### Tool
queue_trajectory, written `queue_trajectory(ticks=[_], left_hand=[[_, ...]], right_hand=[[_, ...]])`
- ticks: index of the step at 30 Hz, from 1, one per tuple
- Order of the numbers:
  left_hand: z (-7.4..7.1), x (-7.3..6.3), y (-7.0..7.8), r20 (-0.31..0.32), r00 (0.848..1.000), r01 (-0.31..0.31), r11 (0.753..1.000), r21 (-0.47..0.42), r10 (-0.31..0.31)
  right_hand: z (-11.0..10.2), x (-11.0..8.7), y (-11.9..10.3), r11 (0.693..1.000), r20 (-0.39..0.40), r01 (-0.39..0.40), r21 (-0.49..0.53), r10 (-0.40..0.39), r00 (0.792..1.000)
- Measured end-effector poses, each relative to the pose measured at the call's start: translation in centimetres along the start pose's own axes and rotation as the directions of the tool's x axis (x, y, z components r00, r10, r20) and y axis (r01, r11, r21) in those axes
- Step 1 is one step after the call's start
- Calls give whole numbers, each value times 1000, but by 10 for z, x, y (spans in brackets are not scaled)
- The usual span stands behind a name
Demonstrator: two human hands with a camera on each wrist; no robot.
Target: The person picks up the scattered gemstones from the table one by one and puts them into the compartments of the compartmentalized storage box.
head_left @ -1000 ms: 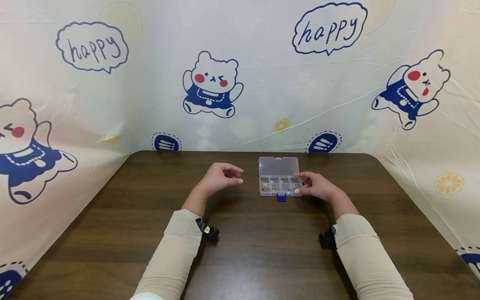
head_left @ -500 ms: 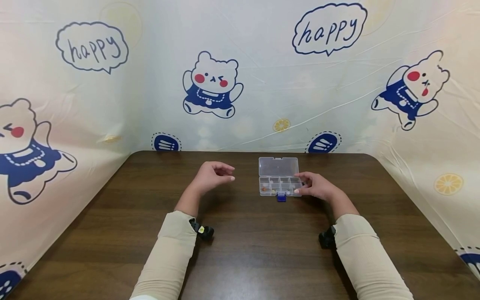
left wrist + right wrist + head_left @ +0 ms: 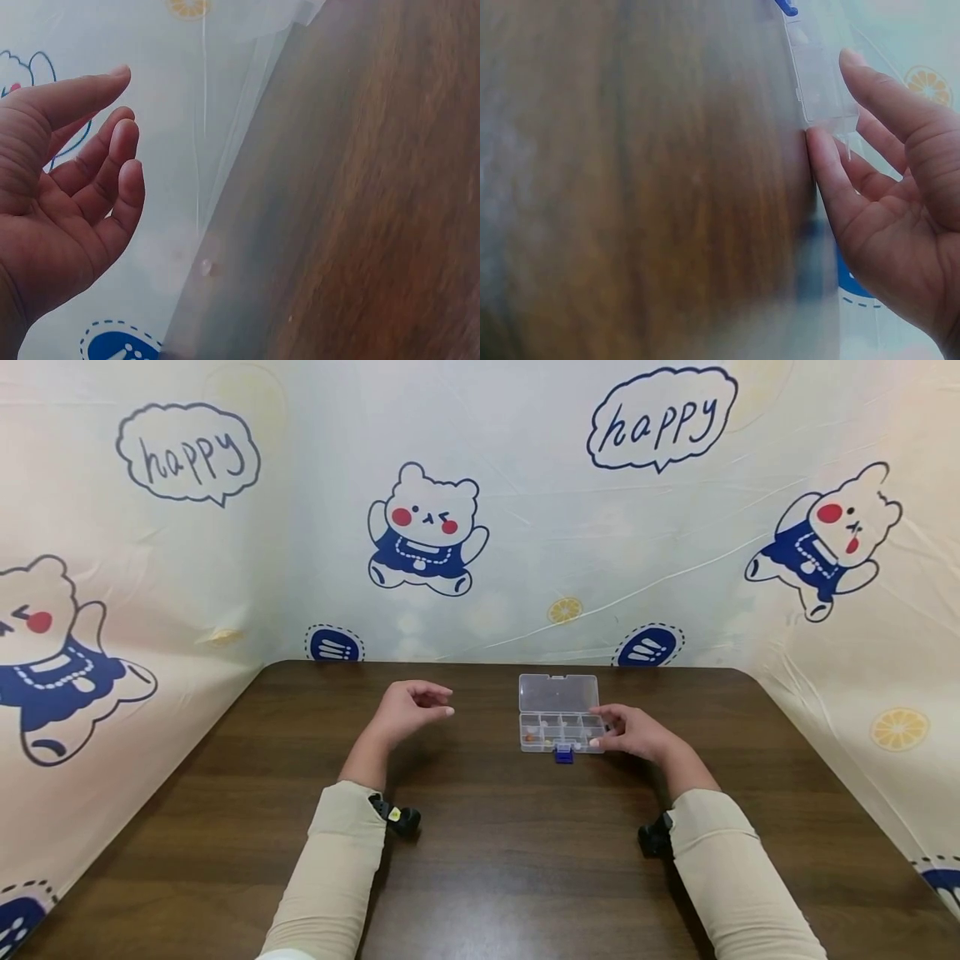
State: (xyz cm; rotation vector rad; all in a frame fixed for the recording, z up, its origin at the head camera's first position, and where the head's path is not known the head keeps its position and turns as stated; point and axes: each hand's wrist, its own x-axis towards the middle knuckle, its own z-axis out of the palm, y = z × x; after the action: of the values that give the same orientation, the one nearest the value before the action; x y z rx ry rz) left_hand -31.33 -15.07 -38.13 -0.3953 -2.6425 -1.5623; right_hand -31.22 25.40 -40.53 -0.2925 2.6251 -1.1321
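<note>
A clear plastic compartment box (image 3: 561, 732) sits toward the back of the table, right of the middle. Its lid (image 3: 558, 693) is raised at the back, and a blue latch (image 3: 564, 755) hangs at its front. Small coloured bits, too small to identify, lie in some compartments. My right hand (image 3: 634, 732) holds the box by its right end, thumb in front and fingers behind; the right wrist view also shows this end of the box (image 3: 821, 90). Off to the left of the box, my left hand (image 3: 407, 710) hovers with loosely bent fingers and nothing between them.
The brown wooden table (image 3: 480, 860) ends at a back edge close behind the box. Patterned cloth (image 3: 525, 527) with bears and "happy" bubbles hangs behind and at both sides. A black wrist camera (image 3: 405, 821) is strapped on the left sleeve, another (image 3: 655, 837) on the right.
My left hand has moved left, farther from the box. My right hand and the box with its raised lid have stayed in place.
</note>
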Motion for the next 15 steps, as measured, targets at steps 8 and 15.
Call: queue_trajectory(ticks=[8,15], left_hand=[[-9,0,-10,-16,1000,23,1000,11,-22],[-19,-2,-23,-28,997,67,998,16,-66]], right_hand=[[0,-1,2,1000,-6,2,2,-2,1000],[1,-1,1,1000,-11,7,-1,-7,1000]])
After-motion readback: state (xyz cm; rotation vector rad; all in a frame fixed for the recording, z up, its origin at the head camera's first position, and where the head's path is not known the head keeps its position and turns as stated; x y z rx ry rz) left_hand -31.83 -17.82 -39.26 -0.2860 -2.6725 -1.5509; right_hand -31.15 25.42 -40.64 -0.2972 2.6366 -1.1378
